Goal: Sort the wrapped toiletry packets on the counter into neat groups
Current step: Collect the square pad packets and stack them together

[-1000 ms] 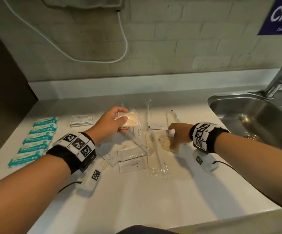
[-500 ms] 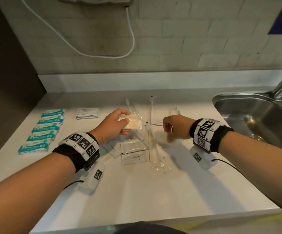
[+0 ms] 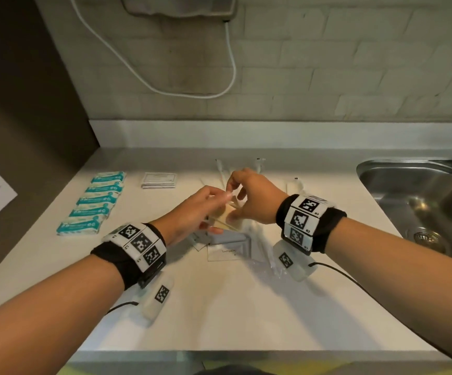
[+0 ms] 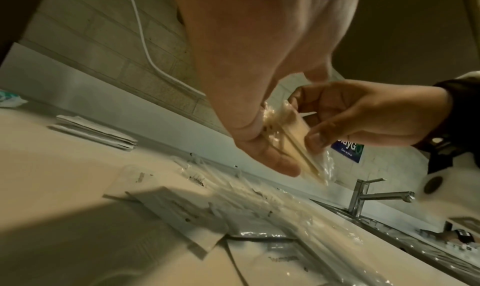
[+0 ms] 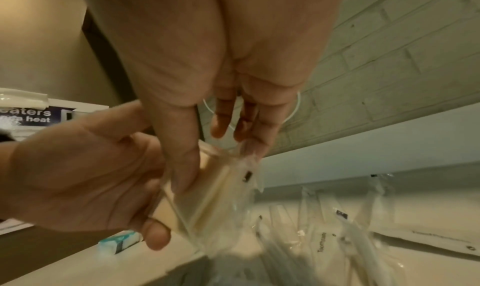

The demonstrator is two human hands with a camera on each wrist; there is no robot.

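You hold two flat cream-coloured packets (image 4: 291,140) together in the air, above the middle of the counter (image 3: 219,307). Each one is a pale rectangular piece inside a clear, crinkled wrapper, and the loose wrapper ends stick out past the pieces. In the wrist views they lie face to face, almost as one stack, tilted with one end lower.

Your left hand (image 3: 192,212) holds the stack from the left side: the thumb lies on one face and the curled fingers (image 5: 155,237) support the other face, so the hand is clamped on the packets. Your right hand (image 3: 252,198) meets it from the right. Its thumb (image 5: 182,167) presses on the upper face of the stack, the index finger pinches the wrapper at the far end, and the other fingers are stretched loosely and a little apart, touching nothing that I can see.

Under your hands, loose items lie in a mixed pile: a white sachet (image 3: 223,251) with a printed word, and several long thin items in clear wrap (image 5: 363,239). At the left side of the counter, well apart from the pile, teal and white packets (image 3: 92,204) lie in a neat row, one after another. Just beside them, a small stack of white flat sachets (image 3: 158,180) lies near the wall. At the right there is a steel sink (image 3: 422,201) with a tap (image 4: 363,196).
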